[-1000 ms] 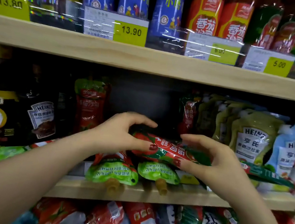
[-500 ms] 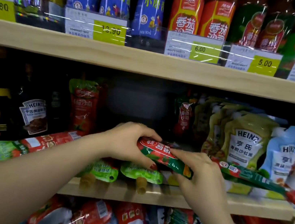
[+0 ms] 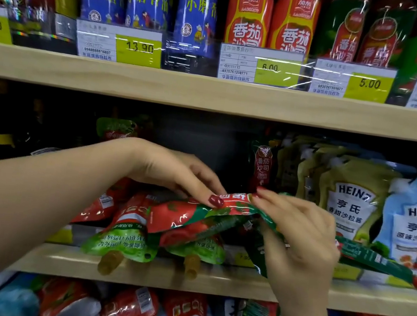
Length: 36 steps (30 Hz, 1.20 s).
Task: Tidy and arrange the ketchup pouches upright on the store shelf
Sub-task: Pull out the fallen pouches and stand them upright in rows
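I see my left hand (image 3: 173, 171) and right hand (image 3: 298, 232), each grip clamped on a red-and-green ketchup pouch (image 3: 193, 217) held sideways over toppled pouches (image 3: 123, 242) at the shelf (image 3: 211, 279) front, left of an upright HEINZ pouch (image 3: 351, 202), below the 6.00 price tag (image 3: 259, 66).

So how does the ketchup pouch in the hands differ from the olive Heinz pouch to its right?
The ketchup pouch lies sideways; the Heinz pouch stands upright. The ketchup pouch is red and green, the Heinz pouch olive with a white label. The left hand and right hand pinch the ketchup pouch; no hand touches the Heinz pouch. Both are soft pouches.
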Each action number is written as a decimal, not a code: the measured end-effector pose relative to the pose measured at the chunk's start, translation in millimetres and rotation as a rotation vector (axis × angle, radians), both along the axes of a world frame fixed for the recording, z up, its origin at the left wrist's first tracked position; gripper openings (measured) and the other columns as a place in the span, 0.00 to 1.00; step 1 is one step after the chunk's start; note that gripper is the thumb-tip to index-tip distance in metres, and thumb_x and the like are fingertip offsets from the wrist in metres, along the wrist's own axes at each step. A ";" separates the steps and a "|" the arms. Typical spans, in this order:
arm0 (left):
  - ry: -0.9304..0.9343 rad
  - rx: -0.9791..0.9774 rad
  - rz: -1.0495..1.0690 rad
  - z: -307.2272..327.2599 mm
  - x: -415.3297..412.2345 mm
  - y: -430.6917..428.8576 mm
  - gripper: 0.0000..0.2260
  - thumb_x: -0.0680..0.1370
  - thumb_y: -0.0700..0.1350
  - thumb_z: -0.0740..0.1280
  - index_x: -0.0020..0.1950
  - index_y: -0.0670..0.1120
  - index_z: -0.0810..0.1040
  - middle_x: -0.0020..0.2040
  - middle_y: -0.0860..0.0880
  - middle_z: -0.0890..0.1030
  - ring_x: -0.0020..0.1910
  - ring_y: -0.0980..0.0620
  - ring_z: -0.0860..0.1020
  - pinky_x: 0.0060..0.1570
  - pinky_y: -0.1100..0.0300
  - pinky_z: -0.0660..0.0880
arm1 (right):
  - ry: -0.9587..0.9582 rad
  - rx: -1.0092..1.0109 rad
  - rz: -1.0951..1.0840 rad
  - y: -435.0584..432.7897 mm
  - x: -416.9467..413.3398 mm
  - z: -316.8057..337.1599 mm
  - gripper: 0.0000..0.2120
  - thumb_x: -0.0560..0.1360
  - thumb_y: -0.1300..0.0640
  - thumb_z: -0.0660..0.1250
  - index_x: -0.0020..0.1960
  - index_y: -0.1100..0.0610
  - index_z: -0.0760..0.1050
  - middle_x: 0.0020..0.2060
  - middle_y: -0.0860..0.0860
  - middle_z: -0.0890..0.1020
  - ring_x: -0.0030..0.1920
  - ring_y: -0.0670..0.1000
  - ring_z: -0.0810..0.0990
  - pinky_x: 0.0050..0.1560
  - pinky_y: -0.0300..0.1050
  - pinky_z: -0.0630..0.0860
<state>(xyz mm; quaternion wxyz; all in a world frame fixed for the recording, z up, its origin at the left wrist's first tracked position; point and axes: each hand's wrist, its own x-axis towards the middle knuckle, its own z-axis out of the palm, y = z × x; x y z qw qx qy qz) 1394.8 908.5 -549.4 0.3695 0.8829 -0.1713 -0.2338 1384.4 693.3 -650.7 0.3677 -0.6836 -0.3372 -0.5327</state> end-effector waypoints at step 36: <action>0.051 -0.699 0.516 -28.6 3.5 -35.3 0.24 0.59 0.48 0.76 0.54 0.45 0.81 0.53 0.44 0.83 0.50 0.45 0.82 0.45 0.52 0.80 | 1.105 0.443 0.772 7.6 -2.6 8.7 0.24 0.60 0.61 0.77 0.55 0.55 0.78 0.44 0.55 0.86 0.47 0.56 0.84 0.46 0.54 0.81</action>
